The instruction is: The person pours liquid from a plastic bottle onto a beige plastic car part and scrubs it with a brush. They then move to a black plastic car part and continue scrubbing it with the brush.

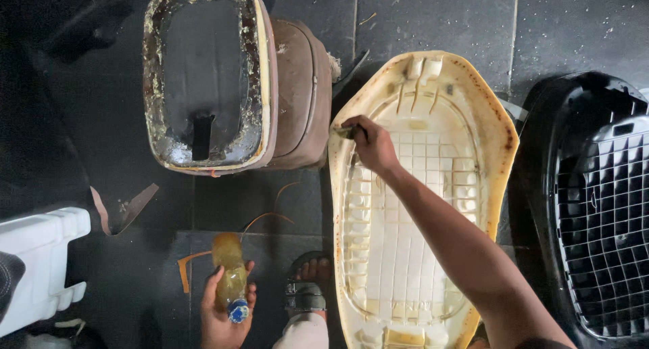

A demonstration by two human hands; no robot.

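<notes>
One view only, worn on the head, looking almost straight down at the dark tiled floor (433, 24). Close in: right forearm running up from the bottom edge, left hand (226, 308) and a sandalled foot (305, 291) at the bottom edge. Cream seat base (412, 207) near centre, black grid shell (595, 207) cut by the right edge, white plastic block (37, 268) cut by the left.
</notes>
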